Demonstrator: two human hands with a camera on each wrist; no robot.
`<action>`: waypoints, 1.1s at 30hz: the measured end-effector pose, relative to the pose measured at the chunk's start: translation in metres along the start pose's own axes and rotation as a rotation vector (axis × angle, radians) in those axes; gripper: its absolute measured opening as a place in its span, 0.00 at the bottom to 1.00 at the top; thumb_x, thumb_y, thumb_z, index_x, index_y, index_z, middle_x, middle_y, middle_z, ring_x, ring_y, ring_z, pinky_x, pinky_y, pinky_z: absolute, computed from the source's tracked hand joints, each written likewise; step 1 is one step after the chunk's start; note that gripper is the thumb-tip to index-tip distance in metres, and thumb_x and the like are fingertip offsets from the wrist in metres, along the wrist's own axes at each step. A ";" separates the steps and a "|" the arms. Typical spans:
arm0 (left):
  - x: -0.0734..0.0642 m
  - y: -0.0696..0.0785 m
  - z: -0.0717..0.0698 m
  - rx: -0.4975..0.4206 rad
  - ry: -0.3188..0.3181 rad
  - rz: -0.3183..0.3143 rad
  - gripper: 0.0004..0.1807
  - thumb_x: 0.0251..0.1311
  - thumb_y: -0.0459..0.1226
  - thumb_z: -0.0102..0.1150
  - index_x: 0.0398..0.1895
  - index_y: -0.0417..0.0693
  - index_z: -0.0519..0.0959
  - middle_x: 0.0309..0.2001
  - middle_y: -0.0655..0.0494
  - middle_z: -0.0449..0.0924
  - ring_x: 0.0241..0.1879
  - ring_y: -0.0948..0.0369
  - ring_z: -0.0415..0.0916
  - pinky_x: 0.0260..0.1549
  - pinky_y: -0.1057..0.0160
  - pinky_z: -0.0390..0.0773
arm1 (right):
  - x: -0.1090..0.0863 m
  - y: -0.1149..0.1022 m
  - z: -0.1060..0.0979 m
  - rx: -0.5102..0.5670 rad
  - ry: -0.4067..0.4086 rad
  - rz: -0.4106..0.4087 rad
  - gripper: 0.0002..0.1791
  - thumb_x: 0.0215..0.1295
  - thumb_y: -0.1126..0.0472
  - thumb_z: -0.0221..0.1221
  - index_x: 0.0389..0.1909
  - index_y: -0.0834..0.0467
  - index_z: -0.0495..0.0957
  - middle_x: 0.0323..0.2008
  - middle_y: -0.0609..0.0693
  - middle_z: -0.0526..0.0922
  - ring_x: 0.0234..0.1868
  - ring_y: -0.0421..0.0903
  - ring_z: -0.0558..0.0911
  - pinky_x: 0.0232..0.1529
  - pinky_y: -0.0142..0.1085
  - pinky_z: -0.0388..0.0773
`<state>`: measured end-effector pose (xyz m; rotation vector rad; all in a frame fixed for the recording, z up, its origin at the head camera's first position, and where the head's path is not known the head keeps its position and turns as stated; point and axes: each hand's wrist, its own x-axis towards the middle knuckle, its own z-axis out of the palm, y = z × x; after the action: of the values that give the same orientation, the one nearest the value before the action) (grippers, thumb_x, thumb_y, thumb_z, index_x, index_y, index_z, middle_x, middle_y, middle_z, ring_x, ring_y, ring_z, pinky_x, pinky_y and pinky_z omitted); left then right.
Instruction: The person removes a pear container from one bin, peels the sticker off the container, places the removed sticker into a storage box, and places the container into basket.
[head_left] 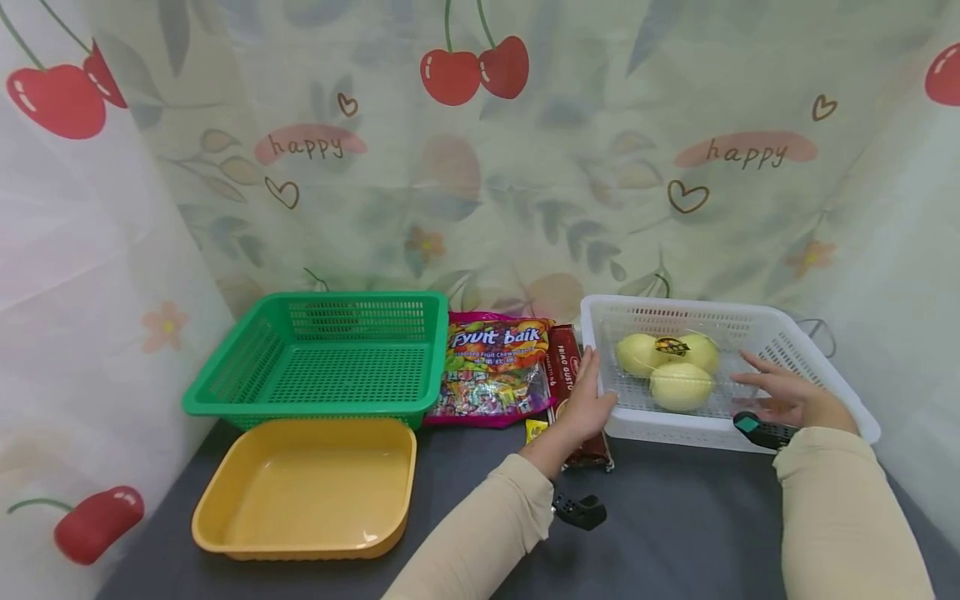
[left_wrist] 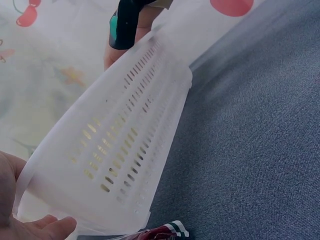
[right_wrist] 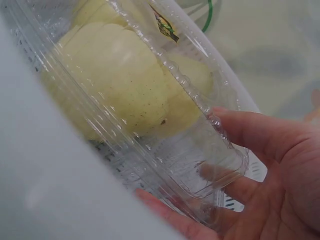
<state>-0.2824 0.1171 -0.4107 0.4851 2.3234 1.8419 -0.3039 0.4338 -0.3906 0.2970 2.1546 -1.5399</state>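
Observation:
A clear plastic clamshell box (right_wrist: 172,172) with pale yellow-green round fruit (head_left: 681,386) lies inside the white basket (head_left: 675,429). My right hand (head_left: 787,392) reaches over the basket's right part and grips the end of the box; in the right wrist view its fingers (right_wrist: 245,125) spread around that end. Several fingers show through the clear plastic. At the basket's left side, my left hand (head_left: 583,408) rests against the wall with fingers extended, the thumb by the front corner. The left wrist view shows this hand (left_wrist: 30,227) at the basket's corner.
Left of the basket lie a dark red packet (head_left: 561,367) and a colourful candy bag (head_left: 495,371), with a small yellow packet (head_left: 536,430) in front. Farther left stand a green basket (head_left: 322,412) and a yellow tray (head_left: 300,500). A printed curtain (head_left: 480,208) hangs behind.

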 end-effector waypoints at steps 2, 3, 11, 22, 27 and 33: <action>-0.001 0.000 0.000 -0.006 0.000 -0.007 0.37 0.62 0.31 0.47 0.73 0.47 0.47 0.75 0.59 0.36 0.74 0.57 0.37 0.70 0.50 0.49 | 0.001 0.001 0.001 0.028 0.003 -0.004 0.47 0.69 0.48 0.49 0.69 0.43 0.20 0.70 0.61 0.18 0.34 0.30 0.75 0.28 0.27 0.75; -0.001 0.000 0.000 -0.007 -0.001 -0.007 0.37 0.62 0.30 0.47 0.73 0.47 0.47 0.75 0.58 0.36 0.74 0.57 0.37 0.70 0.50 0.49 | 0.002 0.001 0.001 0.039 0.006 -0.006 0.46 0.69 0.49 0.48 0.69 0.43 0.20 0.70 0.61 0.18 0.34 0.30 0.75 0.29 0.27 0.75; -0.001 -0.003 0.002 -0.013 -0.005 0.006 0.37 0.61 0.30 0.46 0.73 0.45 0.47 0.75 0.57 0.36 0.74 0.55 0.37 0.70 0.50 0.48 | 0.002 0.003 0.003 0.025 0.044 -0.028 0.46 0.69 0.46 0.47 0.69 0.46 0.21 0.71 0.65 0.25 0.50 0.51 0.76 0.38 0.31 0.77; 0.000 -0.002 0.002 -0.013 -0.001 0.017 0.37 0.60 0.29 0.47 0.73 0.44 0.48 0.75 0.57 0.36 0.74 0.56 0.37 0.70 0.50 0.48 | 0.001 -0.002 0.005 0.082 0.078 -0.095 0.42 0.71 0.48 0.44 0.70 0.44 0.23 0.71 0.66 0.25 0.69 0.71 0.43 0.50 0.41 0.78; 0.001 -0.002 0.002 -0.015 0.003 0.019 0.37 0.60 0.28 0.47 0.73 0.43 0.48 0.75 0.56 0.36 0.74 0.55 0.37 0.70 0.49 0.48 | 0.003 -0.002 0.005 0.045 0.101 -0.139 0.35 0.73 0.52 0.41 0.71 0.42 0.30 0.71 0.66 0.26 0.66 0.71 0.55 0.58 0.47 0.73; 0.001 -0.002 0.002 -0.029 0.006 0.021 0.37 0.60 0.28 0.48 0.73 0.43 0.48 0.75 0.56 0.36 0.74 0.54 0.37 0.69 0.49 0.49 | 0.000 -0.007 0.006 -0.020 0.148 -0.181 0.29 0.73 0.53 0.39 0.73 0.47 0.47 0.71 0.68 0.36 0.52 0.50 0.72 0.54 0.44 0.76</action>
<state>-0.2834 0.1187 -0.4125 0.5032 2.3009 1.8865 -0.3058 0.4260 -0.3866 0.2203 2.3668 -1.6398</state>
